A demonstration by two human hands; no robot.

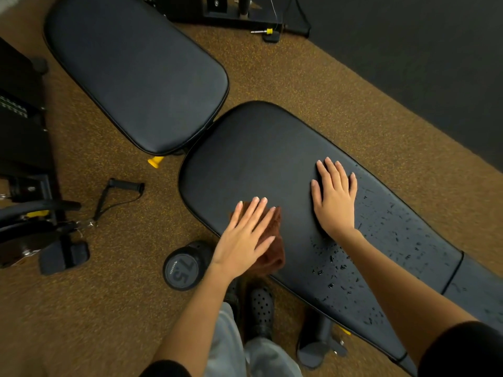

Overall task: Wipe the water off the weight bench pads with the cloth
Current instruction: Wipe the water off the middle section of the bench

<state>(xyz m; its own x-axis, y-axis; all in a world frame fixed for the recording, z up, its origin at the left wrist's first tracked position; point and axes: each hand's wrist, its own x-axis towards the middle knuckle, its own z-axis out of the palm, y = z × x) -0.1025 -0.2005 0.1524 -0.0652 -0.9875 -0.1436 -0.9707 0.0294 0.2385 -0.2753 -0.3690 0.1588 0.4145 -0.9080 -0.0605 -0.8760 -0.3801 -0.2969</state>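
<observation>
A long black bench pad [258, 159] bears water droplets [334, 262] and a brown cloth [273, 254].

A gym: black padded vinyl bench [266, 159] on speckled rubber floor [313, 83], round black "7.5" dumbbell [183, 268], black cable handle [126, 185].

the long black back pad [261, 159] lies flat, dry at its far end, with water drops [337, 265] over its near half. a brown cloth [273, 251] lies crumpled on its left edge. the smaller black seat pad [136, 77] looks dry.
</observation>
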